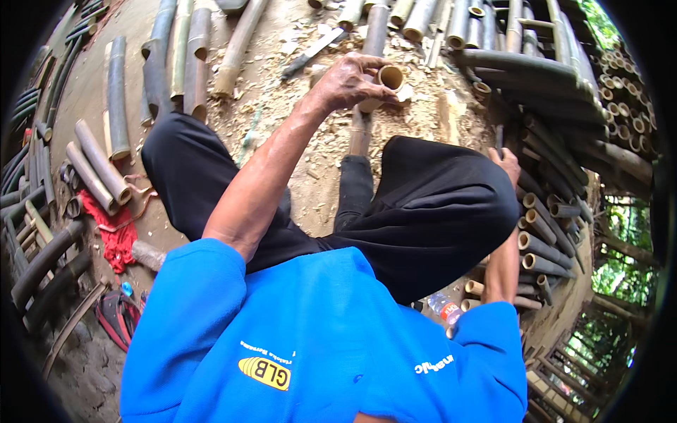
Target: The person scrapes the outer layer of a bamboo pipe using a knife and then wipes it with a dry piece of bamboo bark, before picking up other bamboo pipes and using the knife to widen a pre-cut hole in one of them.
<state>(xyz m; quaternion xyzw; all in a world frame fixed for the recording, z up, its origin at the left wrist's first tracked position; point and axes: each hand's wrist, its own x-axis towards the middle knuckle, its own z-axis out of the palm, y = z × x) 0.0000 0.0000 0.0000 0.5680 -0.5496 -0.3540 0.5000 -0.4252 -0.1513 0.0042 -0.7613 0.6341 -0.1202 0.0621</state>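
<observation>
My left hand is closed around a short bamboo tube, whose round hollow end faces up toward me. Under that hand a bamboo pole runs along the ground between my legs; the hand hides part of it. Out to the right, past my knee, my right hand is closed on a dark, narrow tool; only a short length of it shows, so its kind is unclear. A knife with a dark handle lies among the shavings beyond my left hand.
Pale wood shavings litter the ground. Cut bamboo lengths lie at the far left. Stacked bamboo tubes fill the right side, near a plastic bottle. A red cloth lies at left.
</observation>
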